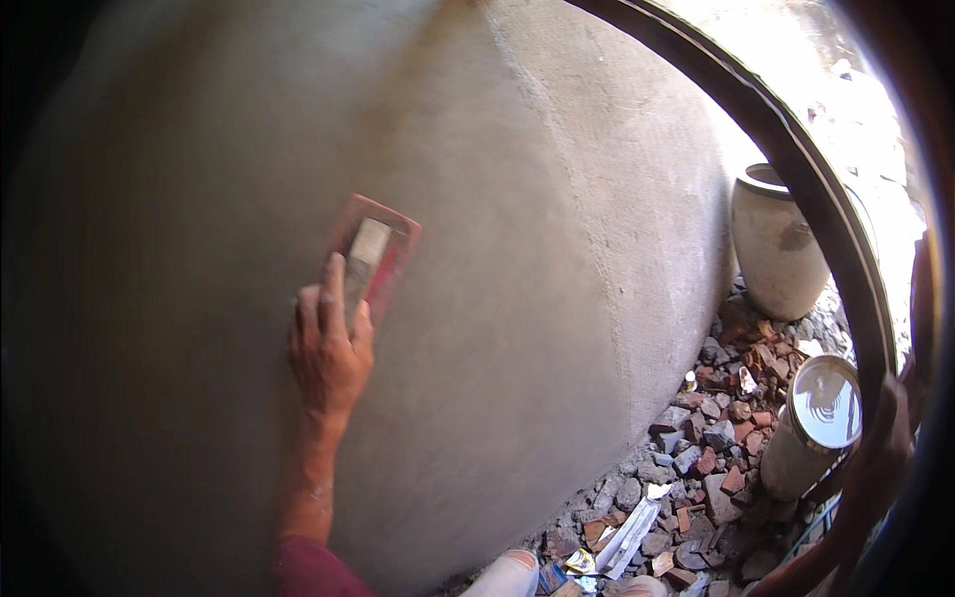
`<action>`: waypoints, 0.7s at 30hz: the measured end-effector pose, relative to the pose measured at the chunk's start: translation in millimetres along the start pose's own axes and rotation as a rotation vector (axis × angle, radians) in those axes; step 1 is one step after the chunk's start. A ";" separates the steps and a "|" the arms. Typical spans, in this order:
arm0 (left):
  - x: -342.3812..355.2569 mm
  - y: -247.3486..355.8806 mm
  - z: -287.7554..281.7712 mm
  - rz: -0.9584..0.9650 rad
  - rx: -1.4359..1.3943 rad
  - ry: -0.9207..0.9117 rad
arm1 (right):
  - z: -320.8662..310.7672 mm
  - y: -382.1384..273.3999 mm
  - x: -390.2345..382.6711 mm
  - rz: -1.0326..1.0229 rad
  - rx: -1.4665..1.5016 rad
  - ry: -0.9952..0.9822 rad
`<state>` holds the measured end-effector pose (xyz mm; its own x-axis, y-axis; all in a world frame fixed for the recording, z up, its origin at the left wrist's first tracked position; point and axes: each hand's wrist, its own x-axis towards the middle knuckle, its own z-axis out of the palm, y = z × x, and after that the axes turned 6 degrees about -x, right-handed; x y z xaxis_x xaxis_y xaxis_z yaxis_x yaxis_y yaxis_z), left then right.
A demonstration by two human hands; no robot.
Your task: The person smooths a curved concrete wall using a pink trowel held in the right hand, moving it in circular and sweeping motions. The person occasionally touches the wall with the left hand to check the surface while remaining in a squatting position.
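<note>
My left hand (333,348) is on a red plastering float (403,239) with a pale block handle, its fingers and thumb around the lower end. The float lies against a broad grey plastered wall (477,348), smooth and damp-looking around it. Off to the right, my right hand (883,423) is closed around a long dark bar (796,159). The bar runs up past the top of the view and looks curved near the rim. Shadow partly hides the right fingers.
Broken brick and stone rubble (711,468) covers the ground at lower right. A metal drum (796,458) with water on top stands there, a large grey jar-shaped container (781,249) behind it. A paler, rougher wall strip (647,199) borders the smooth plaster. My knee (507,575) shows below.
</note>
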<state>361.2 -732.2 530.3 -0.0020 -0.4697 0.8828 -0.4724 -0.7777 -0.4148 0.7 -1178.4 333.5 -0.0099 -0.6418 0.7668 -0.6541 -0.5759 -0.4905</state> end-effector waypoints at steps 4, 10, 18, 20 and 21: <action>46.8 -50.6 -16.4 -0.010 0.295 -0.124 | 3.9 -66.8 2.0 -0.039 0.123 -0.050; 77.5 -100.9 -34.6 -0.004 0.454 -0.260 | -35.0 -107.1 23.8 -0.099 0.104 -0.186; 238.2 -99.3 27.1 0.211 0.442 -0.142 | -34.7 -52.3 0.9 0.141 0.316 -0.494; 300.9 -98.8 50.4 0.255 0.423 -0.162 | -37.6 -66.3 7.3 0.114 0.293 -0.458; 328.6 -99.3 58.5 0.297 0.413 -0.155 | -39.1 -72.8 10.7 0.097 0.283 -0.441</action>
<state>459.0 -833.8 848.8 0.0621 -0.7268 0.6841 -0.0847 -0.6868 -0.7219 18.6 -1123.6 393.5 0.2986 -0.8159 0.4951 -0.4354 -0.5780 -0.6902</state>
